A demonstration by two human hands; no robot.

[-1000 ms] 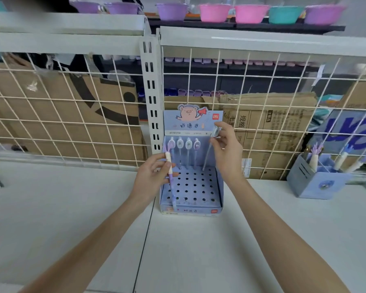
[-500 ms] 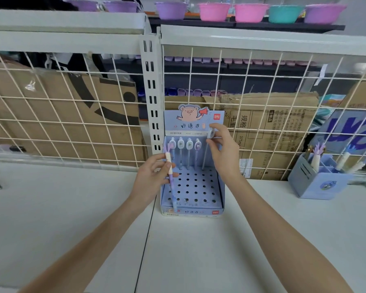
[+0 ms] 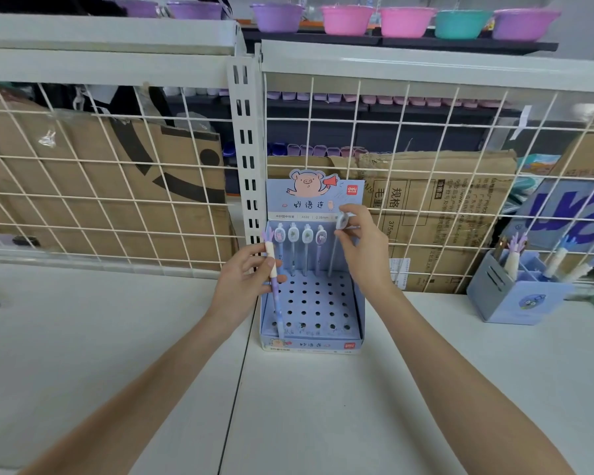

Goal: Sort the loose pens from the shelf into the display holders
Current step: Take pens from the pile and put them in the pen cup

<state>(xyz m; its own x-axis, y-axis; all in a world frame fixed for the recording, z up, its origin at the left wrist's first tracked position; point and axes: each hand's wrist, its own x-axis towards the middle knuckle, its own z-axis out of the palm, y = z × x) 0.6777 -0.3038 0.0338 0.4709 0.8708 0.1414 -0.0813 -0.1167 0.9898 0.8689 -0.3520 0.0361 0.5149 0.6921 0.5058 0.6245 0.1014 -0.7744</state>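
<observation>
Counts: two bare hands, one blue cardboard display holder with a pig header card (image 3: 314,200), four white-capped pens standing in its back row (image 3: 300,250), one more pen in each hand.

Holder sits on the white counter (image 3: 323,406), against the white wire mesh back panel (image 3: 426,166). Its base is a flat perforated tray with round holes in rows; most holes are open. The four pens stand upright side by side, each with a rounded oval cap bearing a small picture.

Left hand (image 3: 244,286): grip closed on a lilac pen with a cream sleeve and a frilly purple top (image 3: 273,279), pinched between thumb and fingers, near upright, at the holder's left wall, lower end in front of the front-left corner.

Right hand (image 3: 364,252): fingertips pinch the oval cap of a thin grey-barrelled pen (image 3: 336,241), just right of the four, tilted slightly, tip at the back row. Cannot tell if it sits in a hole.

Far right on the counter: one blue square pen box (image 3: 515,296), holding several pens with frilly purple and blue tops; exact count unclear.

Above: seven plastic bowls on a dark shelf (image 3: 405,22): four purple, two pink, one teal. Brown cardboard boxes (image 3: 436,207) behind the mesh.
</observation>
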